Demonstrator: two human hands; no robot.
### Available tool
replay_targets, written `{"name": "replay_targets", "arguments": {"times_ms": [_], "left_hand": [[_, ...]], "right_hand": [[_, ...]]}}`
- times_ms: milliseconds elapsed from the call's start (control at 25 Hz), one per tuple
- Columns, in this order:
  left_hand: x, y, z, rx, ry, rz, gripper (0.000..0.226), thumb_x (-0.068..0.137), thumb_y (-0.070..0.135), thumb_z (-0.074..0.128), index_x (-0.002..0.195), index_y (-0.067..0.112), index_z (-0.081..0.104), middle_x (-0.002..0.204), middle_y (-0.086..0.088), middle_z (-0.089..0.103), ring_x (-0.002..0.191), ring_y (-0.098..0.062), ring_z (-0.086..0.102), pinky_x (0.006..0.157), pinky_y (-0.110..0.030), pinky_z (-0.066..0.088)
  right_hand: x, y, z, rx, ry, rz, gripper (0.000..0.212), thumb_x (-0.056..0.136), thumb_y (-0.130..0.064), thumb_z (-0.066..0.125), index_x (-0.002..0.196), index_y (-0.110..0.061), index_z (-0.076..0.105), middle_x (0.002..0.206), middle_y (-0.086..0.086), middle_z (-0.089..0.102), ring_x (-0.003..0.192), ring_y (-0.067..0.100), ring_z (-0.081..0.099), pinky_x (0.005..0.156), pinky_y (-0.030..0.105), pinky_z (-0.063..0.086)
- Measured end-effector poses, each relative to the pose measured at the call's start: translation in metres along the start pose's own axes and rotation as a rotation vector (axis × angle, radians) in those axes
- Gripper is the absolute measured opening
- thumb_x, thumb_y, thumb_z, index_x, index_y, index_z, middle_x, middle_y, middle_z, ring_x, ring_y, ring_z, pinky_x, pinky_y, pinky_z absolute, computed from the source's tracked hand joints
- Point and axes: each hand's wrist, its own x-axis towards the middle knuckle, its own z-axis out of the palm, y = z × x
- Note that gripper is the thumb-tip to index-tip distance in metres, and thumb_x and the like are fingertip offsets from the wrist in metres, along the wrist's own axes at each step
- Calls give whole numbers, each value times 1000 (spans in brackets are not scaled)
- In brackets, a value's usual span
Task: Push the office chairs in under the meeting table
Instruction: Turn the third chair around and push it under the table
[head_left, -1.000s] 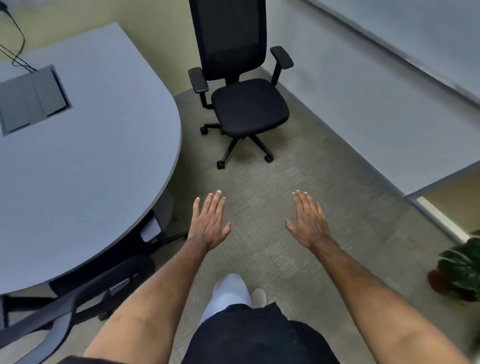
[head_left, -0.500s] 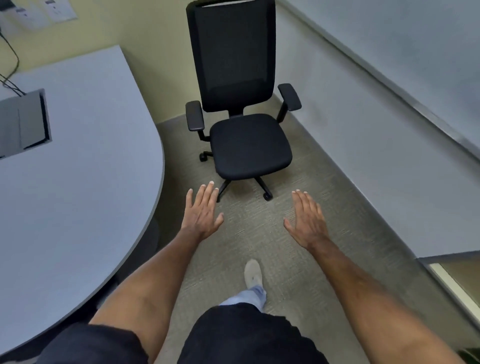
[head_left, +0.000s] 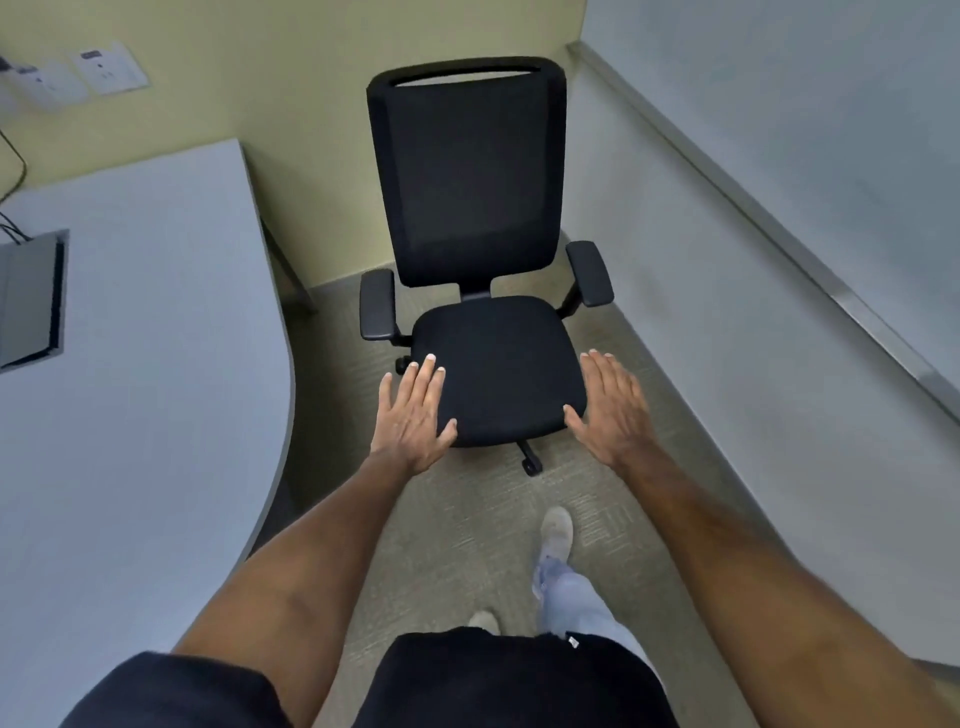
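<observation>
Chair (head_left: 493, 364) faced, well apart from surface (head_left: 135, 364). Left hand (head_left: 413, 415) and right hand (head_left: 610, 410) held flat over seat edges, fingers (head_left: 428, 374) spread, nothing gripped.

You are seeing office chair (head_left: 498, 364): matt black cloth seat, mesh back, smooth plastic armrests | meeting table (head_left: 145, 364): smooth matt grey laminate | carpet (head_left: 467, 530): rough woven texture | wall rail (head_left: 779, 218): looking like brushed metal
</observation>
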Motion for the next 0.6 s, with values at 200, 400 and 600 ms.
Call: {"name": "replay_targets", "arguments": {"times_ms": [200, 400, 600], "left_hand": [[107, -5, -30, -9, 39, -84, 83, 106, 61, 30, 170, 15, 3, 178, -7, -9, 164, -27, -2, 131, -57, 3], [209, -14, -60, -46, 120, -190, 84, 104, 60, 35, 170, 14, 11, 178, -8, -1, 164, -28, 4, 130, -58, 5], [295, -46, -83, -26, 190, -216, 85, 102, 60, 37, 169, 13, 15, 178, -9, 1, 164, -28, 8, 129, -60, 9]], "right_hand": [[121, 26, -17, -9, -11, -80, 83, 100, -42, 65, 166, -6, 29, 172, 14, 32, 162, 33, 26, 131, 48, 23], [241, 48, -35, -18, -18, -144, 83, 102, -45, 64, 167, -9, 27, 173, 11, 31, 162, 31, 25, 132, 47, 24], [351, 46, -47, -22, 22, -181, 85, 104, -50, 60, 169, -11, 21, 176, 10, 25, 163, 30, 22, 134, 46, 21]]}}
